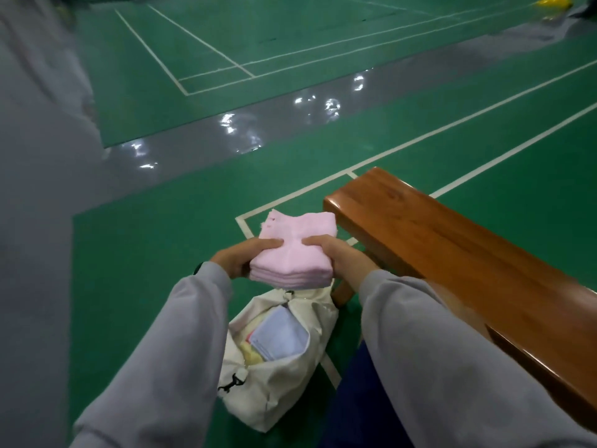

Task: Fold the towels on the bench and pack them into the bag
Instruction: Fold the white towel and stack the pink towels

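A folded pink towel (pixel 295 250) is held in the air between both hands, left of the bench's end. My left hand (pixel 242 258) grips its left side, thumb on top. My right hand (pixel 342 258) grips its right side the same way. Directly below, a cream cloth bag (pixel 284 379) stands open on the green floor. Inside it lie a folded pale blue towel (pixel 279 334) and a pale yellow towel (pixel 250 352). The wooden bench (pixel 452 250) runs along the right, and no towel lies on the part in view.
Green court floor (pixel 145 270) with white lines surrounds the bag. A grey wet-looking strip (pixel 226 134) crosses the floor farther off. My dark blue trouser leg (pixel 358 399) is beside the bag, next to the bench. A yellow object (pixel 550 1) lies far back right.
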Motion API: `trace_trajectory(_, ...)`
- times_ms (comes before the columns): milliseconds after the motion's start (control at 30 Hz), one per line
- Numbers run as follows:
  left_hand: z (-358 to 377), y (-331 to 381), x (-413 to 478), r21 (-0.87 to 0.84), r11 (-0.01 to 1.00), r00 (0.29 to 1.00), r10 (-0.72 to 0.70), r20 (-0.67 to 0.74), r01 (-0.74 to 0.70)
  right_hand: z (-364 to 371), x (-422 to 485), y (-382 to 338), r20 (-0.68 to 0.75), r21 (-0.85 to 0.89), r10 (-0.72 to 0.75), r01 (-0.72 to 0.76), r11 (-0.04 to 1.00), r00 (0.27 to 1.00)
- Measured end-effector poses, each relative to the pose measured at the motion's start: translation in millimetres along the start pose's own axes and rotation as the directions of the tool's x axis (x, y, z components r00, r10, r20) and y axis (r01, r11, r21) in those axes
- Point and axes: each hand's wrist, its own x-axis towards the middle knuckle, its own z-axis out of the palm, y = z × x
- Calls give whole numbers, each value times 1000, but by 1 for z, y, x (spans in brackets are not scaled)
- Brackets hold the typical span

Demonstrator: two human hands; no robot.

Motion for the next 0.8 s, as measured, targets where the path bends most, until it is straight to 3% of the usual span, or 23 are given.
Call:
trace_trajectory(300, 1, -65, 33, -267, 963, 991, 0, -132, -35, 9, 81, 60, 82, 59, -26, 21, 998, 996)
trace_trajectory(567, -14, -91, 53, -321, 946, 969, -46, -244, -36, 19, 105, 65, 154, 26, -67, 64, 998, 986)
trace_trajectory(800, -14, -130, 59, -393, 899, 951, 75, -299, -195, 22, 119, 87, 150, -74, -45, 57, 996, 988)
